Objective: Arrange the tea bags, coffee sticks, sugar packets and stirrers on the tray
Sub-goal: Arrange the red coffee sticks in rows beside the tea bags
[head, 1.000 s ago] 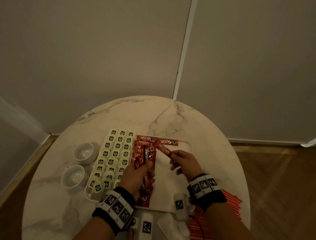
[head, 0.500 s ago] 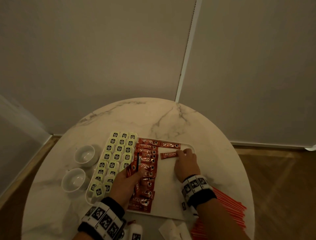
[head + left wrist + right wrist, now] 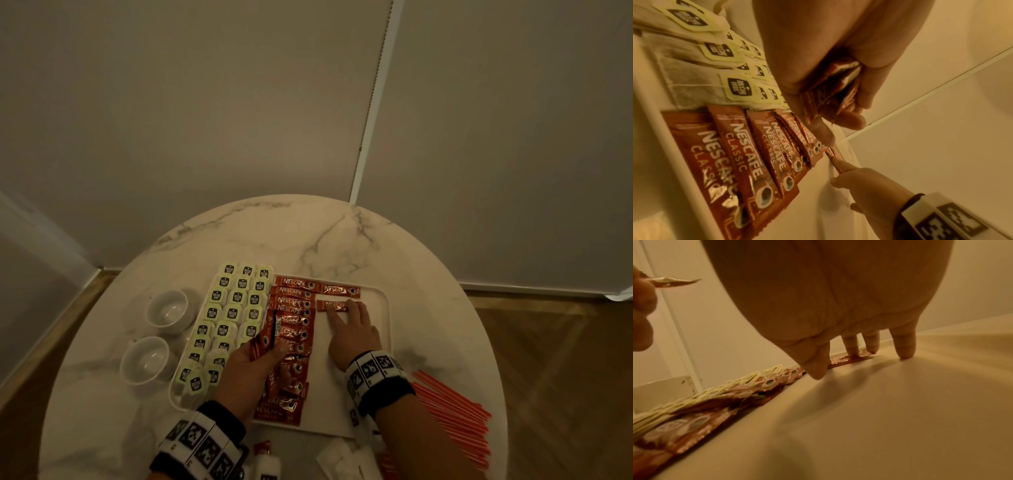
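Two white cups point(image 3: 166, 310) stand on the round marble table point(image 3: 308, 236), by a wall.

Bare tray point(image 3: 356, 404) floor behind and right of right-hand fingers point(image 3: 337, 317). Left of them: coffee stick column point(image 3: 294, 337), left hand point(image 3: 246, 371) over it. Ahead: lone coffee stick point(image 3: 340, 291), then tray rim.

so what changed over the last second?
The right hand carried one coffee stick from mid-air to the tray, laid it below the second column's first stick, and now presses it flat with straight fingers. The left hand still grips its spare sticks; tea bags and cups unchanged.
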Motion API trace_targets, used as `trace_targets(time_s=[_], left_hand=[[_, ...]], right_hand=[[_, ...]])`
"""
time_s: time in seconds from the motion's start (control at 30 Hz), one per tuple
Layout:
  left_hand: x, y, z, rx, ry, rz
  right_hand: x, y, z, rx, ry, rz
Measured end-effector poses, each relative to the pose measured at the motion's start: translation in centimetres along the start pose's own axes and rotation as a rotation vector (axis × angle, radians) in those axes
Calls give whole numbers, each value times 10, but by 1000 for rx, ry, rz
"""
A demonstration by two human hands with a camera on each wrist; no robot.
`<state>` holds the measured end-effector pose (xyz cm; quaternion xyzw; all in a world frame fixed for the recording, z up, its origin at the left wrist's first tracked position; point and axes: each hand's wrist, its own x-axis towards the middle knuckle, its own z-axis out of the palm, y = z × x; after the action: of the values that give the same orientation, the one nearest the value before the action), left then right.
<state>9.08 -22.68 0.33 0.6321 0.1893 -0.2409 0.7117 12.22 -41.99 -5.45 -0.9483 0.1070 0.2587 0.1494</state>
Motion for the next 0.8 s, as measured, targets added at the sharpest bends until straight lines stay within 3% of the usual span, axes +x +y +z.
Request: trace_targets(time_s=[0.8], left_hand=[[-4, 7, -4, -17, 10, 18]], right_hand=[[11, -11, -4, -1, -15, 42]])
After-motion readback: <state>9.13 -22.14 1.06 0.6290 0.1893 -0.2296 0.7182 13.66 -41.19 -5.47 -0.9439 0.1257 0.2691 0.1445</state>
